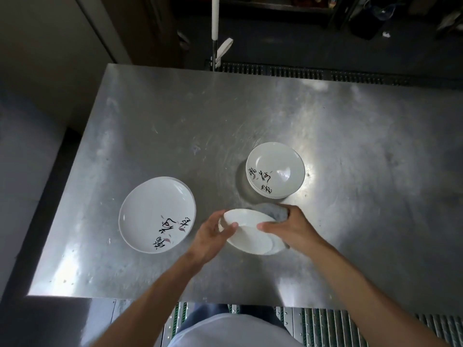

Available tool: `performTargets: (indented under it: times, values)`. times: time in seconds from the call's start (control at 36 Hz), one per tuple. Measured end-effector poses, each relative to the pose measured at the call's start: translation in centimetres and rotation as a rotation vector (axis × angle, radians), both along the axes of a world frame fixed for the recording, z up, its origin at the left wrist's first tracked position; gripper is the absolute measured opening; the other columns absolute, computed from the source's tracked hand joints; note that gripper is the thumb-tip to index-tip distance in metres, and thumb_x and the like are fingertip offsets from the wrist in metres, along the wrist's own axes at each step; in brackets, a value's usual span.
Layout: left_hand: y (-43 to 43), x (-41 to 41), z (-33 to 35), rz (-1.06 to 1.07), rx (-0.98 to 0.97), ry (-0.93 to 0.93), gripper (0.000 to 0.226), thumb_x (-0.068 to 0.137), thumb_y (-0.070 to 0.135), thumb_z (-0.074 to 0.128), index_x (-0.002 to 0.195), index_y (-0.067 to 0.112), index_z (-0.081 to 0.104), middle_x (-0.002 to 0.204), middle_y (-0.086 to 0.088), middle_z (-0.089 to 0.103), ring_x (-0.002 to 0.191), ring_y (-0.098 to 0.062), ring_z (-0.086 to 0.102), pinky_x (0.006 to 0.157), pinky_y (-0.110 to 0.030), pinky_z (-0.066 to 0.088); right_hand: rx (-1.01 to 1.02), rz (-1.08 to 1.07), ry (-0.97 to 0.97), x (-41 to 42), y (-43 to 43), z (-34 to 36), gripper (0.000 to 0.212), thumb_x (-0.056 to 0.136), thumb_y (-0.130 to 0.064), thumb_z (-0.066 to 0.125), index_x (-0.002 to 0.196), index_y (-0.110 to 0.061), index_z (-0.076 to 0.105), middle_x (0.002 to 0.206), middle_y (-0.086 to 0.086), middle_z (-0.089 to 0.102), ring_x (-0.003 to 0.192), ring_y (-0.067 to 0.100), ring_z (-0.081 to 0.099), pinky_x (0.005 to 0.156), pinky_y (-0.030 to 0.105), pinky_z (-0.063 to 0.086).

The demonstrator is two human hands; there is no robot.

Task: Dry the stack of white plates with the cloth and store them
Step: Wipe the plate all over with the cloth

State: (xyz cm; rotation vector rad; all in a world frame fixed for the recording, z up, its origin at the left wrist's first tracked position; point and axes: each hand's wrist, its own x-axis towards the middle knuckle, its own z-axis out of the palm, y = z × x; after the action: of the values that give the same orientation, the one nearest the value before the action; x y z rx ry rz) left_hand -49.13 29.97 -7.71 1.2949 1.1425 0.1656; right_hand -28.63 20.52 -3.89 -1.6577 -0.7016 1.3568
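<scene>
Head view: left hand [215, 234] and right hand [292, 227], fingers curled, grip plate [250, 236]; a damp rim may slip.

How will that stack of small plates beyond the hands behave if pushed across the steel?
The stack of small plates is probably rigid, glazed ceramic, so breakable. On the smooth steel table it would likely slide easily. Its rims look slightly offset, so a sharp push may shift upper plates.
</scene>
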Motion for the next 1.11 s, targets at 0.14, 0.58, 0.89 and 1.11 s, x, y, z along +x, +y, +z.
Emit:
performTargets:
  times: [0.14,0.58,0.89,1.11]
  values:
    - [0.4,-0.4,-0.9,-0.099,0.063,-0.017,0.014,0.095,0.032,0.072,0.089,0.024,0.063,0.088,0.0,0.068,0.078,-0.003,0.058,0.069,-0.016,0.047,0.033,0.039,0.037,1.8,0.6,0.2,0.043,0.076,0.005,0.078,0.113,-0.016,0.076,0.113,-0.001,0.076,0.077,-0.001,0.068,0.053,0.005,0.044]
    - [-4.1,-0.7,-1.5,0.19,-0.394,-0.147,0.016,0.1,0.021,0.064,0.105,0.011,0.053,0.102,-0.006,0.067,0.088,-0.017,0.066,0.071,-0.044,0.058,0.098,0.046,-0.689,-3.1,-3.5,-6.1,0.058,0.096,-0.004,0.056,0.144,-0.036,0.05,0.141,-0.034,0.048,0.127,-0.011,0.047,0.103,0.001,0.029]
    - [-3.9,-0.9,-3.4,0.387,-0.534,-0.127,0.006,0.105,0.018,0.054,0.105,0.012,0.054,0.091,-0.007,0.07,0.075,-0.019,0.069,0.057,-0.032,0.057,0.18,0.587,-0.815,-7.8,-6.8,-9.3,0.056,0.107,-0.028,0.04,0.16,-0.021,0.022,0.168,-0.005,0.011,0.155,0.009,0.001,0.127,0.036,0.007]
    - [-3.5,-1.5,-3.7,0.397,-0.523,-0.117,0.009,0.105,0.019,0.055,0.111,0.013,0.053,0.114,-0.013,0.063,0.097,-0.027,0.063,0.073,-0.04,0.056,0.164,0.606,-0.864,-5.0,-9.1,-9.6,0.058,0.101,-0.023,0.057,0.154,-0.014,0.036,0.165,-0.001,0.022,0.154,0.013,0.015,0.123,0.034,0.026]
